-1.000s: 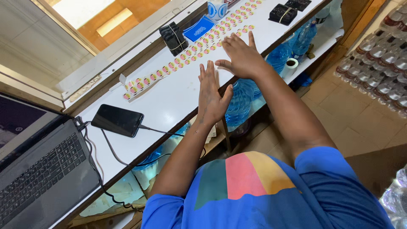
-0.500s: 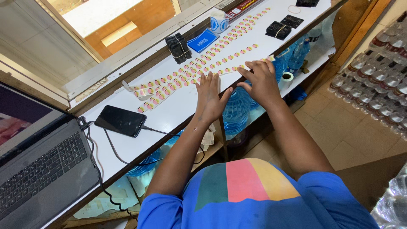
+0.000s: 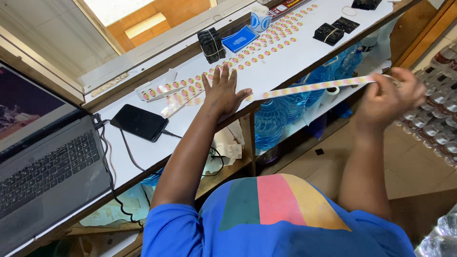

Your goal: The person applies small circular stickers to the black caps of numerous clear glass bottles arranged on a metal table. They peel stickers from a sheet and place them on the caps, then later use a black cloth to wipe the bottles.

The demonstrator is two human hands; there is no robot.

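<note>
**Strip pulled out off the counter edge**

Sticker strip (image 3: 314, 87): a long band of small round pink-and-yellow stickers, now drawn taut between the two hands and running out past the counter's front edge. Half a second ago both hands lay flat on the counter among the rows; since then the right hand (image 3: 388, 97) has swung away to the right, taking one strip's end with it. One strip is thus parted from the rest.

Right fingers: closed round the strip's end, somewhat blurred. Left hand (image 3: 222, 93): palm down, fingers spread, pressing the strip's near end to the white counter (image 3: 295, 59).

Beyond the left fingertips: more sticker rows (image 3: 266, 45), a banded black bundle (image 3: 212, 45), a blue card (image 3: 240, 38). Behind the left wrist: a black phone (image 3: 139, 122) on its cable, then a laptop (image 3: 45, 166).

Containers: blue water bottles (image 3: 271, 121) under the counter below the strip, seemingly full. Capped bottles (image 3: 435, 126) packed beyond the right hand; contents unclear.
</note>
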